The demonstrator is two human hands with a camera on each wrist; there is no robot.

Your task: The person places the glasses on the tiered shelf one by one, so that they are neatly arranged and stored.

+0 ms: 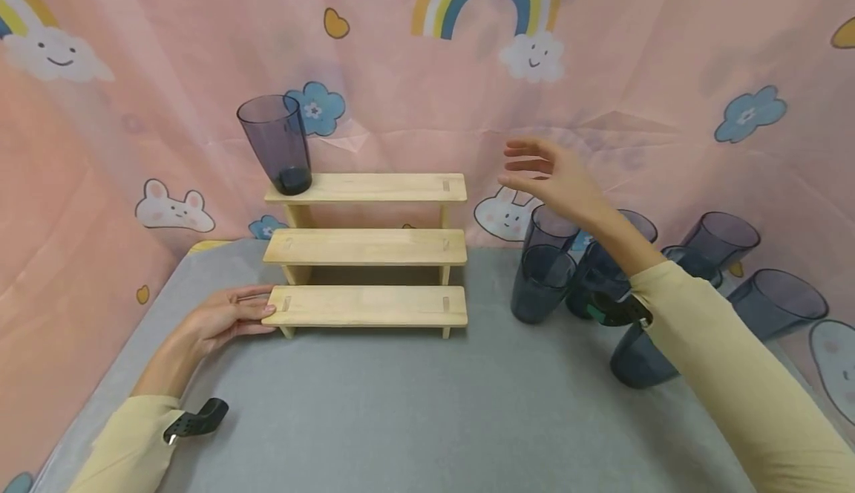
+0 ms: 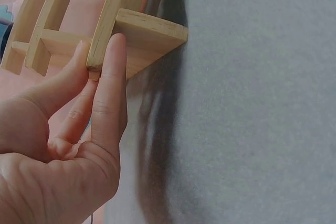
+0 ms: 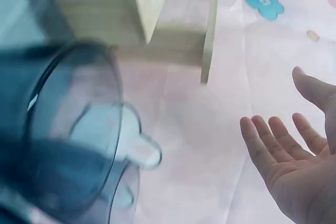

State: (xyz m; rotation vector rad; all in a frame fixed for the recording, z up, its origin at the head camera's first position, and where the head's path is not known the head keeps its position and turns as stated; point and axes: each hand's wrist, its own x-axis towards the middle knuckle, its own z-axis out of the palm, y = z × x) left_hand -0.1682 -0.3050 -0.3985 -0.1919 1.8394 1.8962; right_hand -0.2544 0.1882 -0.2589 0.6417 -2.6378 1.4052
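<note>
A three-step wooden shelf (image 1: pixel 366 306) stands on the grey cloth. At the left end of its lowest step, my left hand (image 1: pixel 223 318) pinches the board, thumb on top and fingers beneath, as the left wrist view shows. One tinted drinking glass (image 1: pixel 277 144) stands upright at the left end of the top step. My right hand (image 1: pixel 551 181) is raised in the air right of the shelf, fingers spread and holding nothing. Below its forearm is a group of similar glasses (image 1: pixel 544 278), partly hidden by the sleeve. The right wrist view shows a near glass (image 3: pixel 73 129) beside the empty palm.
Several more glasses, among them one at the right edge (image 1: pixel 778 300), stand on the right side of the cloth-covered table (image 1: pixel 401 411). A pink patterned curtain (image 1: pixel 401 92) hangs close behind the shelf and along both sides.
</note>
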